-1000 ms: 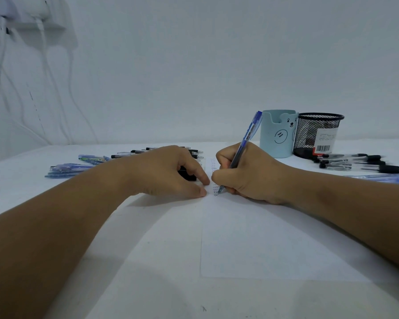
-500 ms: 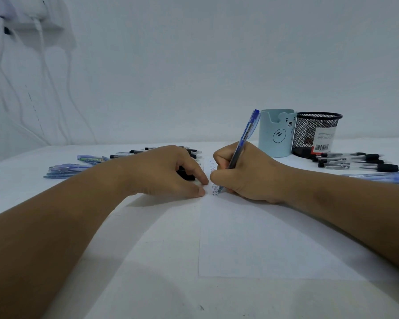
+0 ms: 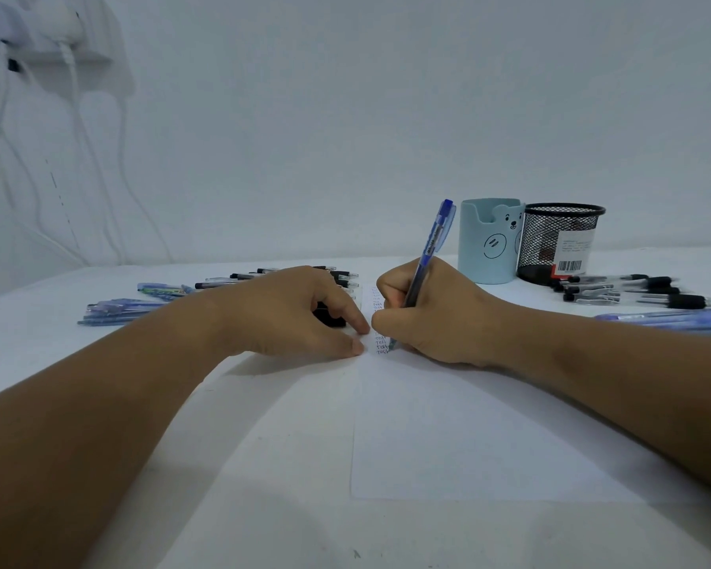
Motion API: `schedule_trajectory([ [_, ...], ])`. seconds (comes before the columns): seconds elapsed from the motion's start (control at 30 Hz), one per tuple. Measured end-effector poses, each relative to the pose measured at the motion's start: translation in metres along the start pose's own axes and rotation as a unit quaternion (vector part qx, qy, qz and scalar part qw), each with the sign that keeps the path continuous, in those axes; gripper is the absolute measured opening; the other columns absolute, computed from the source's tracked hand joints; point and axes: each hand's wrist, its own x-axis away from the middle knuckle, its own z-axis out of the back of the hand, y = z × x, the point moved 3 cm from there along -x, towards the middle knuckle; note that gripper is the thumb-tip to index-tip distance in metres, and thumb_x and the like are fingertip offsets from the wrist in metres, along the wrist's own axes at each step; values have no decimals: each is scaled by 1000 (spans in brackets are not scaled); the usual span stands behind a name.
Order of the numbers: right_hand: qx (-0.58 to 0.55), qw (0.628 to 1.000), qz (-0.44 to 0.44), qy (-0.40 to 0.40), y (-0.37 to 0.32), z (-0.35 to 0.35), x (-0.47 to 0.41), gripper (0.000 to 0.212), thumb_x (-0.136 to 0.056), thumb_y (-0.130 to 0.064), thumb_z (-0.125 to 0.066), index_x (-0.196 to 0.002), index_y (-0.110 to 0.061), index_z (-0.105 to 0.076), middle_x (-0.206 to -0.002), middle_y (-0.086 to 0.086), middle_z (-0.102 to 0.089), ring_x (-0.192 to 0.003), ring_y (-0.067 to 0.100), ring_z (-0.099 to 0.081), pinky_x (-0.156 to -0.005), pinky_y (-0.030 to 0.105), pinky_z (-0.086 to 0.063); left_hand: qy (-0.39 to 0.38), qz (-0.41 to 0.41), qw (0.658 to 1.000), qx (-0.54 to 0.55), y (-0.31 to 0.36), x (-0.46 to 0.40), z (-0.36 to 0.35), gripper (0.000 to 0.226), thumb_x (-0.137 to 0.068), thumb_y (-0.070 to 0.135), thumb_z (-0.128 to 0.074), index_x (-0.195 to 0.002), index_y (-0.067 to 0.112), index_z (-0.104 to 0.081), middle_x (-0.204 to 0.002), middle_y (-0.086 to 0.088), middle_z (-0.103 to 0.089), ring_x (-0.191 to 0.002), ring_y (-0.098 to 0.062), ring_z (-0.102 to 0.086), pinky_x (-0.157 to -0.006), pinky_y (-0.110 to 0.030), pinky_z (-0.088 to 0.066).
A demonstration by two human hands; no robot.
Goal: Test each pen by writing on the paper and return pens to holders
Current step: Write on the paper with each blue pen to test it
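Observation:
A white sheet of paper (image 3: 448,437) lies on the white table, with a column of small written words near its upper left edge. My right hand (image 3: 432,318) grips a blue pen (image 3: 434,240), its tip touching the paper at the bottom of that column. My left hand (image 3: 296,314) rests palm down at the paper's left edge, fingertips pressing on it, holding nothing. A light blue bear holder (image 3: 489,240) and a black mesh holder (image 3: 559,240) stand behind my right hand; no pens show above their rims.
Several black and blue pens (image 3: 239,281) lie spread behind my left hand, partly hidden by it. More black pens (image 3: 624,289) and blue pens (image 3: 674,318) lie at the right by the mesh holder. White cables (image 3: 70,158) hang on the wall at the left.
The pen tip has shifted very slightly while writing at the bottom of the column. My left hand has stayed in place on the paper.

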Motion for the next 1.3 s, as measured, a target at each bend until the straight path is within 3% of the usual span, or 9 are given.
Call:
schedule_trajectory([
  [0.17,-186,975,-70,102,8,14,-1,51,-99,-38,-58,-55,-17,-43,-51,9,-44,-41,20,-39,-42,23,-31,-4,9,1000,5,0,-1,-1,9,-90,31,-72,-93,35,-79,-106,-1,-68,-101,-15,-64,-97,-33,-51],
  [0.27,-184,972,-62,132,7,35,-3,47,-105,-40,-47,-65,-15,-48,-58,8,-47,-51,25,-49,-48,28,-38,10,8,1000,-3,2,-3,-2,14,-94,30,-67,-90,26,-80,-99,2,-69,-94,-10,-62,-86,-23,-49],
  [0.37,-134,974,-61,174,10,51,-2,35,-101,-48,-48,-92,-14,-45,-58,6,-40,-39,15,-35,-38,22,-30,23,-3,999,-37,2,-4,-3,12,-90,32,-70,-90,26,-80,-100,-5,-68,-94,-15,-62,-90,-33,-52],
  [0.43,-89,980,-43,175,15,55,-1,32,-100,-47,-49,-99,-15,-49,-58,7,-38,-39,12,-31,-37,20,-27,35,-5,998,-51,1,-4,-4,11,-84,40,-76,-91,32,-79,-99,3,-68,-95,-10,-63,-93,-33,-52],
  [0.63,127,984,17,122,13,56,6,29,-104,-39,-44,-86,-26,-61,-48,-14,-53,-47,9,-48,-51,29,-42,57,-14,994,-94,-4,-6,-6,21,-76,55,-78,-91,41,-74,-103,14,-59,-103,-1,-53,-99,-30,-45],
  [0.83,200,978,15,51,9,57,5,36,-103,-43,-46,-94,-16,-69,-74,2,-62,-66,18,-55,-69,38,-49,170,-46,979,-101,3,-14,-9,14,-91,45,-63,-80,39,-69,-93,11,-59,-98,-4,-48,-98,-40,-35],
  [0.97,276,960,-36,-25,16,81,-1,20,-98,-36,-61,-101,-23,-76,-91,0,-64,-85,20,-60,-75,31,-49,209,-84,970,-89,6,-16,-16,13,-94,41,-60,-82,41,-65,-90,14,-59,-98,1,-47,-89,-34,-29],
  [1.1,295,945,-121,-74,32,132,12,9,-88,-28,-75,-89,-37,-72,-80,-11,-65,-75,12,-62,-67,23,-47,189,-100,971,-106,10,-14,-21,11,-90,40,-61,-93,51,-62,-105,27,-54,-104,1,-46,-88,-32,-32],
  [1.3,354,891,-236,-158,61,183,37,9,-82,-26,-80,-85,-34,-78,-72,-11,-74,-75,6,-68,-67,23,-47,198,-106,970,-91,12,-13,-21,31,-86,30,-70,-97,58,-61,-106,31,-56,-102,7,-47,-89,-37,-38],
])
